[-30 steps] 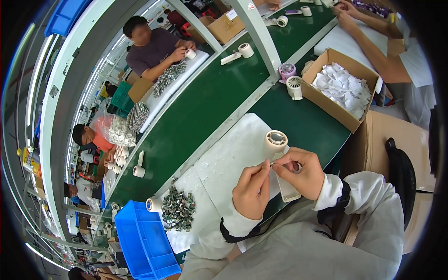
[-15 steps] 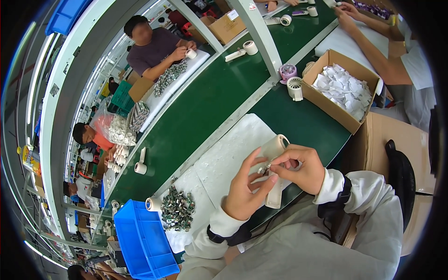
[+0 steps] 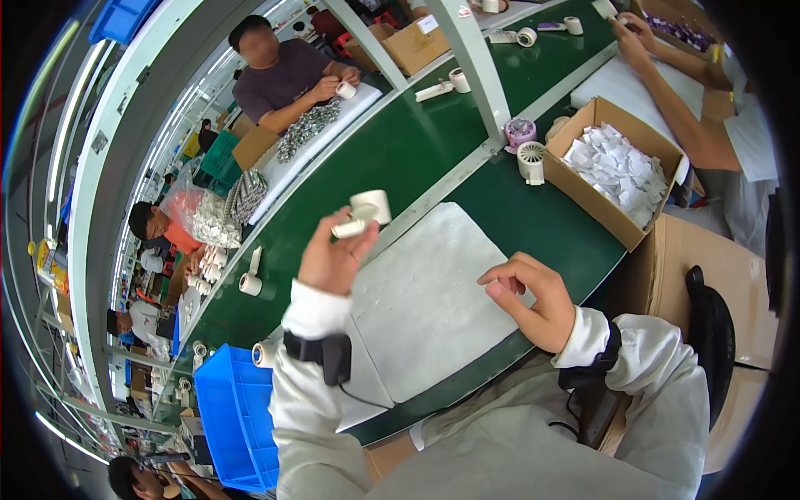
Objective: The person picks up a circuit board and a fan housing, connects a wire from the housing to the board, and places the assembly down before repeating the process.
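Observation:
My left hand (image 3: pixel 331 260) is raised over the far edge of the white mat and is closed on a cream-white handheld fan housing (image 3: pixel 369 206). The housing has a short round head and a handle, which lies partly hidden in the fingers. My right hand (image 3: pixel 535 305) hovers above the right side of the mat (image 3: pixel 433 292), fingers half curled, thumb and forefinger a little apart. Nothing shows between them. Under my left forearm, another round cream housing (image 3: pixel 263 355) peeks out beside the blue divided bin (image 3: pixel 237 417).
A cardboard box (image 3: pixel 596 196) full of white slips stands at the right, beside a white fan with a grille (image 3: pixel 530 162) and a purple round part (image 3: pixel 520 132). A green conveyor belt (image 3: pixel 333 292) runs beyond a metal rail and post (image 3: pixel 475 67). Co-workers sit around.
My left hand has moved away from my right, up and left toward the belt, carrying the fan housing. My right hand has let go of the small part. My left forearm now covers the circuit-board pile.

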A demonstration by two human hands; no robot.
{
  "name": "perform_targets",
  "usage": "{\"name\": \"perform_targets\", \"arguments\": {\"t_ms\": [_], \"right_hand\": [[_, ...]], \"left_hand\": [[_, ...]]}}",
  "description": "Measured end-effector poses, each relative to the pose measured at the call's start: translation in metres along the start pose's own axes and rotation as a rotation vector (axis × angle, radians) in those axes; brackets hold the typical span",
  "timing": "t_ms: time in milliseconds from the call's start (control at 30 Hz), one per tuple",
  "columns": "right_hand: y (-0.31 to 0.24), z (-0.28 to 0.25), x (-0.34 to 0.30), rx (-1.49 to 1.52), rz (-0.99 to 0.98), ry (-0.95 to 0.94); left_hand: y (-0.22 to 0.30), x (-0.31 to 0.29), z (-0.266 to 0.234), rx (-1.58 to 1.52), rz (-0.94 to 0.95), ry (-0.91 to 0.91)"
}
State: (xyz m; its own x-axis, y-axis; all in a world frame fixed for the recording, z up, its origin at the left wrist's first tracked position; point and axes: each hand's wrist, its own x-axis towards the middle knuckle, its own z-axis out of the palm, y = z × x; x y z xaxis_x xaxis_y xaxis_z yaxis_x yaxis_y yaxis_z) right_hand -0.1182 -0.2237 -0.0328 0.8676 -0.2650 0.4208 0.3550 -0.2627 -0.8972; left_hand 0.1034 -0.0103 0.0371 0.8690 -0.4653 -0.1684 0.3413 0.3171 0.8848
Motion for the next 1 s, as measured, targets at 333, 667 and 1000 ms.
{"name": "perform_targets", "arguments": {"t_ms": [333, 667, 1000], "right_hand": [[0.006, -0.001, -0.004, -0.113, -0.140, -0.135], [0.008, -0.002, 0.001, -0.150, -0.141, -0.137], [0.014, -0.001, 0.002, -0.195, -0.153, -0.171]], "left_hand": [[0.035, 0.121, -0.090, 0.120, 0.031, 0.446], [0.044, 0.124, -0.130, 0.025, 0.202, 0.259], [0.129, 0.111, -0.243, 0.286, 0.260, 0.685]]}}
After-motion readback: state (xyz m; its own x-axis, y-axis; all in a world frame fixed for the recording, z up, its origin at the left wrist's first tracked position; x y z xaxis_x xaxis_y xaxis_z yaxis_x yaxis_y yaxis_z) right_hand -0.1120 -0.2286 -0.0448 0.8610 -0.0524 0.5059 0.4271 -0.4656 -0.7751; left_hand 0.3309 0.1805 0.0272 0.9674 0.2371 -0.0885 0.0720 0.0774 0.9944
